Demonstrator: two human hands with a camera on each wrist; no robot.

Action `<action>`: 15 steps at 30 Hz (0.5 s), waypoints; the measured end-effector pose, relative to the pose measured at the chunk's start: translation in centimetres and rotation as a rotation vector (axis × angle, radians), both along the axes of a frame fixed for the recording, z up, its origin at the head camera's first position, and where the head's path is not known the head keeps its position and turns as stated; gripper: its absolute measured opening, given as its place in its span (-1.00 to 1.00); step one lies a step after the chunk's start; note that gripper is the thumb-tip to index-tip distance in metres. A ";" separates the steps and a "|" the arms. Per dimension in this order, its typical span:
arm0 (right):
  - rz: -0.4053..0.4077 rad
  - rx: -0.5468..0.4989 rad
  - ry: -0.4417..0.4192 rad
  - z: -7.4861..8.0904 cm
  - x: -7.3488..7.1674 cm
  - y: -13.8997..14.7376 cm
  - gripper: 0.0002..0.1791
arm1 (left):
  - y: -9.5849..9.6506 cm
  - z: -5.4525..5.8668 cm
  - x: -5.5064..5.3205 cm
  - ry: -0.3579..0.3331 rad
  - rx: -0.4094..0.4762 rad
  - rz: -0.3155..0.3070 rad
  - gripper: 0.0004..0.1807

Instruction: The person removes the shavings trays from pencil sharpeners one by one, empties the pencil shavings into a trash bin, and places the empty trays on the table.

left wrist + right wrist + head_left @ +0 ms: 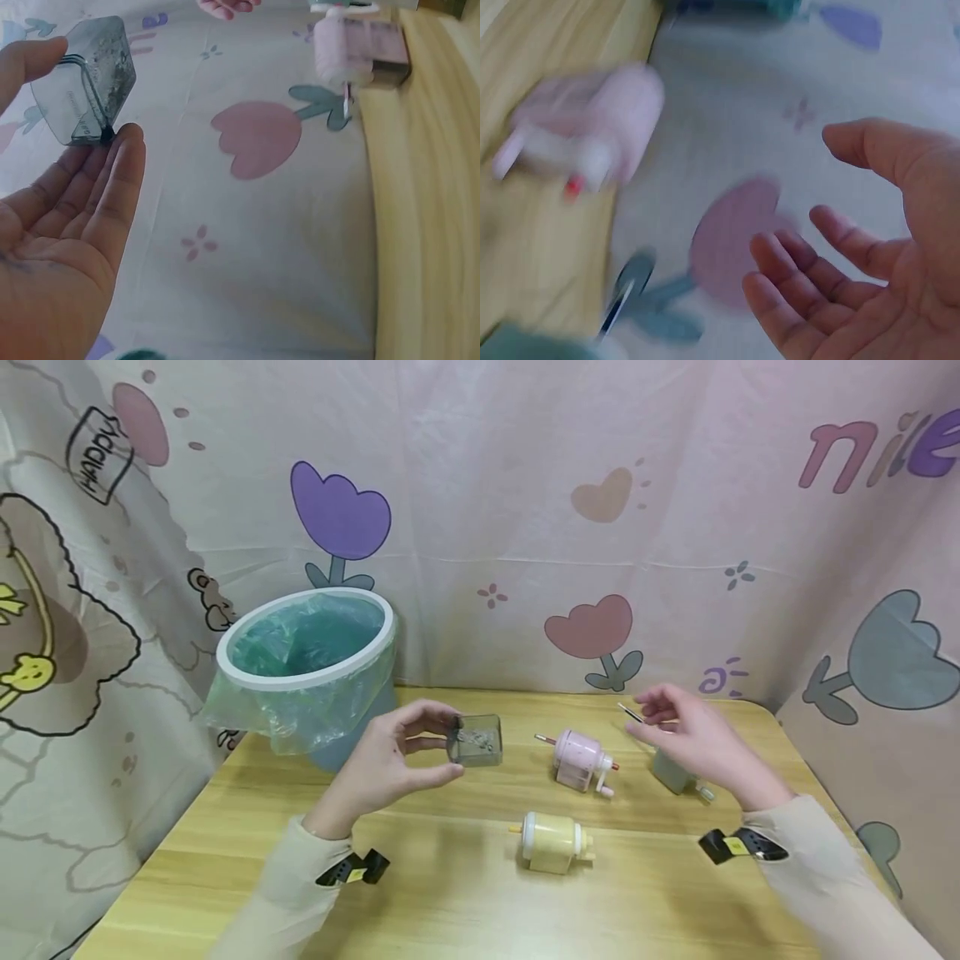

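My left hand (382, 764) pinches a see-through grey shavings drawer (480, 741) between thumb and fingertips, raised above the table. Pencil shavings (118, 66) show inside it in the left wrist view. Over at the right, my right hand (697, 739) is held with fingers apart and nothing in them, above a green pencil sharpener (671, 774) that it partly hides. A dark pencil (617, 309) sticks out of this sharpener. Between the hands stands a pink crank sharpener (577, 760) with a pencil through it. A yellow sharpener (551, 843), also with a pencil, is nearer me.
A bin (382, 647) with a white rim and a green plastic liner stands at the back left of the wooden table (420, 893), beyond my left hand. A printed cloth (465, 485) hangs behind the table and along both sides.
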State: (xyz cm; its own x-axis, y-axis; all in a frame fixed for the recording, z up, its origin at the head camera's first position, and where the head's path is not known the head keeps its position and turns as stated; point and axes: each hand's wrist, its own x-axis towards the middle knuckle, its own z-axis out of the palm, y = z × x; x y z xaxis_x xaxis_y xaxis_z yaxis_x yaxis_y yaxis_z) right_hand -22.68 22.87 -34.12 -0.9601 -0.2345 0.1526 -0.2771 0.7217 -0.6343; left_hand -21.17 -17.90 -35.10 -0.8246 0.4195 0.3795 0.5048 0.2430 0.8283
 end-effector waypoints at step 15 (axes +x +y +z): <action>0.322 -0.042 0.112 4.1 -3.2 -15.1 -0.61 | -5.6 3.1 1.1 0.033 0.005 0.199 -0.40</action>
